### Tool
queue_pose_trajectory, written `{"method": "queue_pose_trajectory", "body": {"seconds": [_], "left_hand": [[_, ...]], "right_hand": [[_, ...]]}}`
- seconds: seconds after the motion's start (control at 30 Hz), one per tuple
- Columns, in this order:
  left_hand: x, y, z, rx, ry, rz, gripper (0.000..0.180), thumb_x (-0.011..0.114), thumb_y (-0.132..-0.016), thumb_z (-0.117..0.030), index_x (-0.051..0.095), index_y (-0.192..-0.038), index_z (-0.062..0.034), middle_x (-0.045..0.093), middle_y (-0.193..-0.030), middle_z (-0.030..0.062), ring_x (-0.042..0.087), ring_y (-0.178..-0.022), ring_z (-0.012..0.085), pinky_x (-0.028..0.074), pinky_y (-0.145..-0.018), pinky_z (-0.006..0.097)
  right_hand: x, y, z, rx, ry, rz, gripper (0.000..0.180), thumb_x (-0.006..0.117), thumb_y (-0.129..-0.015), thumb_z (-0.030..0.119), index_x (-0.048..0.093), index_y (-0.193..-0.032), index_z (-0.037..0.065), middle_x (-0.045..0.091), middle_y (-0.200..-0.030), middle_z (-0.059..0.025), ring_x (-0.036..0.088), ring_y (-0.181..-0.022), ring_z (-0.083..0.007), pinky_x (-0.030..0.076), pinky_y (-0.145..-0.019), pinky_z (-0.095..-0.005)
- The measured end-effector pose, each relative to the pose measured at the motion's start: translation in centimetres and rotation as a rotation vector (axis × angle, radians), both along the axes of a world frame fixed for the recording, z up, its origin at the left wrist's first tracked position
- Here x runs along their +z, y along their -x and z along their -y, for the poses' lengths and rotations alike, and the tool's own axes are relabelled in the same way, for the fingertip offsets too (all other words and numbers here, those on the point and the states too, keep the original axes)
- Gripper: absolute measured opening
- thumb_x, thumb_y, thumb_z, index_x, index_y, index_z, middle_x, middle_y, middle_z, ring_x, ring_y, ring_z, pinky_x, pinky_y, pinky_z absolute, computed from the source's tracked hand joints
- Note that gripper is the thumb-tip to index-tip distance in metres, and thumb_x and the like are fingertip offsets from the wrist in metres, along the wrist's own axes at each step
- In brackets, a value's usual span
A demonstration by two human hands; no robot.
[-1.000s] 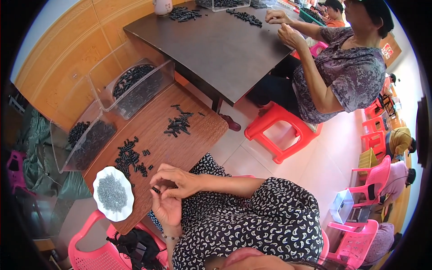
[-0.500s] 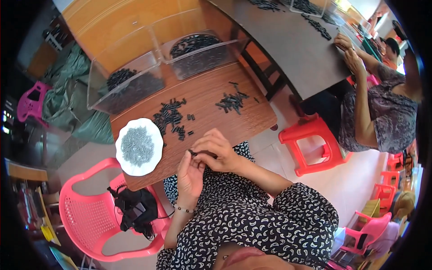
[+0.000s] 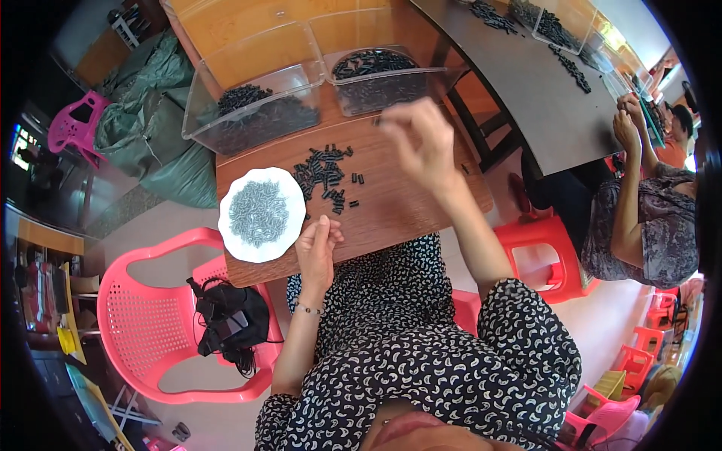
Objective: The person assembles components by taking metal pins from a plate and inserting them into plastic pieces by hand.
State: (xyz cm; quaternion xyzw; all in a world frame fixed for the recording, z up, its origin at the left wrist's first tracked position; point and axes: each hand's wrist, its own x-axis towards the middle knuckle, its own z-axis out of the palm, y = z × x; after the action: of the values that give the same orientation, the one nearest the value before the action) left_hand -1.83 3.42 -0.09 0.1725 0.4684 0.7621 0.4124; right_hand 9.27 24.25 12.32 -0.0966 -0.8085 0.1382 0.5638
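Observation:
My right hand (image 3: 425, 146) is raised over the far part of the brown wooden table (image 3: 263, 154), smeared by motion. A small black tube (image 3: 377, 120) shows at its fingertips, just in front of the right-hand clear bin (image 3: 383, 94). At the table's near edge, my left hand (image 3: 319, 244) has its thumb pressed to curled fingers; anything inside is hidden. Just beyond it lies a pile of short black tubes (image 3: 323, 173), with a few loose ones beside it. A white scalloped plate (image 3: 259, 255) heaped with small grey metallic pieces (image 3: 258, 213) stands left of the pile.
Another clear bin (image 3: 256, 120) of black pieces stands at the table's far left. A dark table (image 3: 519, 83) is at the far right, where a person (image 3: 643, 210) sits. A pink chair (image 3: 143, 323) holds a black bag (image 3: 235, 323). Green sacks (image 3: 162, 143) lie at left; a red stool (image 3: 549, 255), right.
My right hand has left my left hand and swung up and away toward the right-hand bin, covering the second pile. My left hand stays near the table edge. The view has shifted.

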Motion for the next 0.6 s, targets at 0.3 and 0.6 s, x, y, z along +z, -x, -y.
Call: {"method": "queue_pose_trajectory", "body": {"seconds": [0.3, 0.6], "left_hand": [[-1.1, 0.9, 0.2, -0.12, -0.087, 0.125, 0.025, 0.056, -0.098, -0.02, 0.065, -0.089, 0.0009, 0.061, -0.08, 0.0048, 0.055, -0.074, 0.0122, 0.048, -0.072, 0.027], [-1.4, 1.1, 0.8, -0.13, -0.09, 0.122, 0.024, 0.056, -0.097, -0.018, 0.066, -0.089, 0.0019, 0.061, -0.079, 0.0039, 0.054, -0.074, 0.0114, 0.046, -0.071, 0.027]], "right_hand": [[-0.5, 5.5, -13.3, -0.371, 0.083, 0.141, 0.019, 0.068, -0.081, 0.012, 0.066, -0.098, 0.006, 0.067, -0.081, -0.0087, 0.059, -0.08, -0.028, 0.049, -0.074, -0.0376], [-3.1, 2.8, -2.6, 0.028, -0.033, 0.244, 0.011, 0.07, -0.077, 0.007, 0.065, -0.086, 0.005, 0.066, -0.082, -0.009, 0.057, -0.08, -0.0291, 0.045, -0.076, -0.0383]]}}
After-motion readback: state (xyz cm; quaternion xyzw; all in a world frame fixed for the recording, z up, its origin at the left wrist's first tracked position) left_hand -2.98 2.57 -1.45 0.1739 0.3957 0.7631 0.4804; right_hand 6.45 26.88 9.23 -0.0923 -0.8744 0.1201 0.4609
